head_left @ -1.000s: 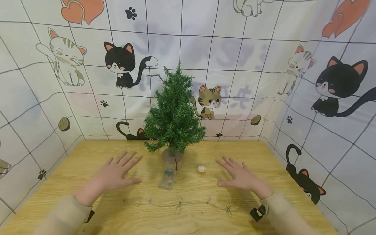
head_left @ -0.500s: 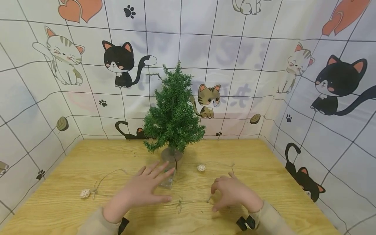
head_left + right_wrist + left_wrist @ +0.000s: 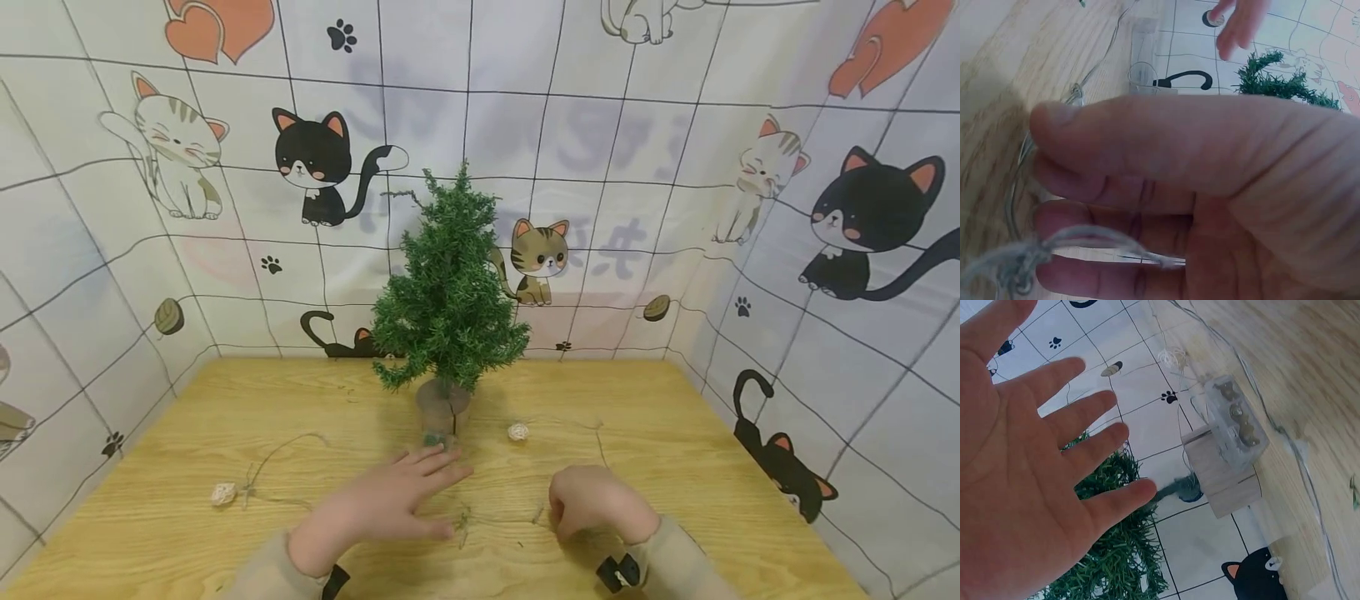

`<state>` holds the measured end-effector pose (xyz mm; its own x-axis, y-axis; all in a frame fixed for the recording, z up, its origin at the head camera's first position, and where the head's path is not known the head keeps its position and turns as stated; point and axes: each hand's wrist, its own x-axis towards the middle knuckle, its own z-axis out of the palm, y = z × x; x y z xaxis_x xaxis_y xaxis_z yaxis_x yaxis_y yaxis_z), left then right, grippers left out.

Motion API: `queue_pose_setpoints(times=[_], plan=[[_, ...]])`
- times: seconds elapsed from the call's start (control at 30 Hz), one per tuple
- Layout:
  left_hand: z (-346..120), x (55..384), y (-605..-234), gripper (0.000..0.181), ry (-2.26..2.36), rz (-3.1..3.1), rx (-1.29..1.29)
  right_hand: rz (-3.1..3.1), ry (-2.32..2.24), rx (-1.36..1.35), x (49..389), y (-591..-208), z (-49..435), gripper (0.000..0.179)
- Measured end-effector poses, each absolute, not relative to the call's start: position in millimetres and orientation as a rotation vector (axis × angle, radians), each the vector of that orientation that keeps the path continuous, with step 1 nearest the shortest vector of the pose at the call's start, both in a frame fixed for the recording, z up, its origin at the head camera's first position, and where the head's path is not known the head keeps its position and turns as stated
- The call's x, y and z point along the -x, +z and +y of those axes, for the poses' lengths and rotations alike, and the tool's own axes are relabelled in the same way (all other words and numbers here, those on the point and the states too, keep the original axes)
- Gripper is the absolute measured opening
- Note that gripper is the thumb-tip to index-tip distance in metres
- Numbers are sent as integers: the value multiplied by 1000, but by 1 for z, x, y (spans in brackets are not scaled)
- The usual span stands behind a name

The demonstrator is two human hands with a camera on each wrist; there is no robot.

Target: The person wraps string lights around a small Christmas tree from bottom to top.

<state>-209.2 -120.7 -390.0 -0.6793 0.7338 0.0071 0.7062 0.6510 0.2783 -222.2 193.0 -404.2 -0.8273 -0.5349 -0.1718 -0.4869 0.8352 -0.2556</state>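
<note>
A string of lights on thin clear wire (image 3: 498, 522) lies across the front of the table, with its clear battery box (image 3: 1238, 422) beside the tree's round base (image 3: 433, 402). My right hand (image 3: 596, 504) is at the right part of the string, thumb and fingers curled in and pinching the wire. A knotted cluster of wire (image 3: 1019, 265) shows below its fingertips in the right wrist view. My left hand (image 3: 386, 504) is palm down with fingers spread, over the table just left of the wire's middle. In the head view it covers most of the battery box.
A small green artificial tree (image 3: 452, 287) stands at the back centre. One white woven ball (image 3: 517, 432) lies right of its base, another ball (image 3: 223, 493) at the left end of the wire. Cat-printed cloth walls (image 3: 600, 150) enclose the table's back and sides.
Both hands came inward and down from being spread apart. My right hand has closed its fingers at the wire. The left has moved right, over the battery box, uncovering the left woven ball.
</note>
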Motion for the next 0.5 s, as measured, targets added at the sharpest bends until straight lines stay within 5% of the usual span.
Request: queue_pose_setpoints(times=[0.5], plan=[[-112, 208, -389, 64, 361, 2701, -1196, 2796, -222, 738, 222, -409, 191, 21]])
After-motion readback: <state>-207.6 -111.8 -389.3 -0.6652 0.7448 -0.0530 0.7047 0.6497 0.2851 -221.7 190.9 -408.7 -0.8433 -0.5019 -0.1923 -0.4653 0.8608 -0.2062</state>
